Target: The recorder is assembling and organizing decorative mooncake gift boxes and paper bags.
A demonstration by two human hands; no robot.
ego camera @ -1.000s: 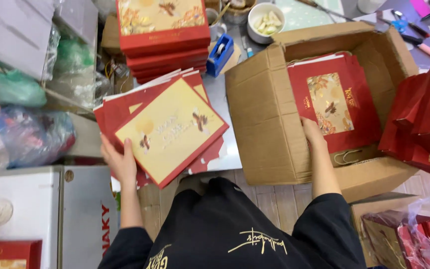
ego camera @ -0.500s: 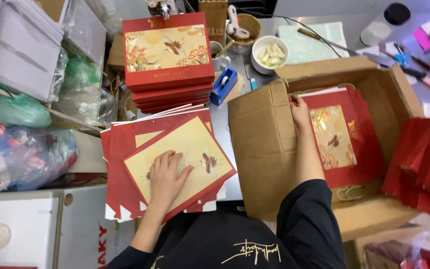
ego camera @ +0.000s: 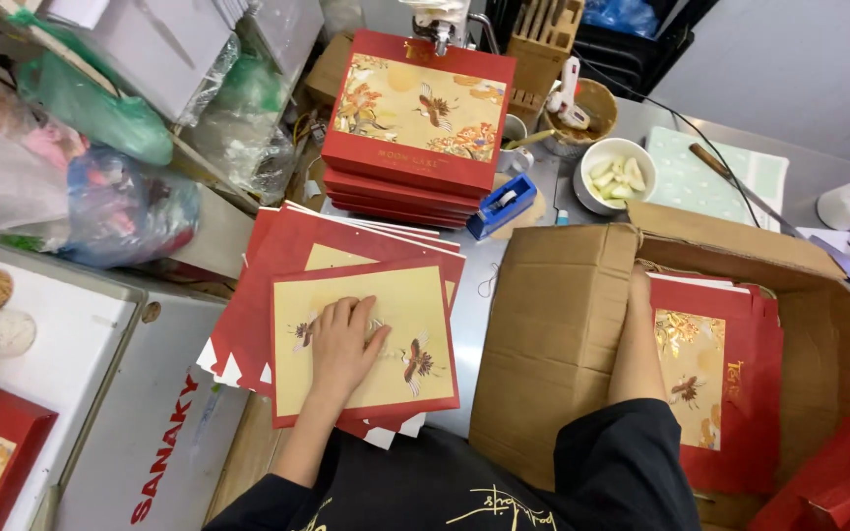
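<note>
A person's left hand (ego camera: 343, 342) lies flat, fingers (ego camera: 351, 317) spread and holding nothing, on the top sheet of a stack of red and gold printed cards (ego camera: 361, 339). This stack lies on the desk (ego camera: 472, 305), just left of an open cardboard box (ego camera: 563, 334). The right hand (ego camera: 639, 290) reaches down inside the box, touching the top edge of a red and gold paper bag (ego camera: 715, 379) lying flat within; whether its fingers grip the bag cannot be told, as the box wall partly hides them. Beyond the box's far left corner stands a pile of red gift boxes (ego camera: 420, 123), with a blue tape dispenser (ego camera: 502, 205) between it and the box. A white bowl (ego camera: 616, 175) holding pale pieces sits just behind the box's far wall.
</note>
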